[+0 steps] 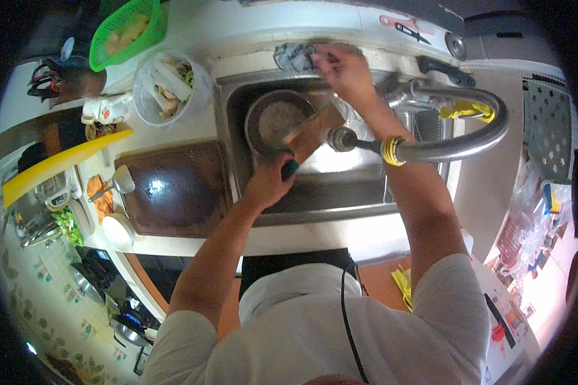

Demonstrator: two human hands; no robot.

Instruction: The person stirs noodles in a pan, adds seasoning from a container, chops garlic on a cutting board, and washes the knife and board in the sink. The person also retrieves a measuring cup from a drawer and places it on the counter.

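Note:
Over the left part of a steel sink (318,211), my left hand (269,182) grips the dark handle of a broad-bladed cleaver (315,132). The blade slants up to the right, partly above a round metal pan (279,120) in the basin. My right hand (344,67) reaches over the sink's far edge, at a crumpled grey patterned cloth (294,57) on the counter. Its fingers are blurred, and whether they grip the cloth is unclear. The faucet spout (339,138) hangs right of the blade.
Left of the sink lies a brown cutting board (178,192) with a metal spatula (123,179) at its edge. Beyond are a clear tub of food scraps (173,89) and a green basket (130,33). A black-handled knife (445,70) lies behind the curved faucet pipe (498,115).

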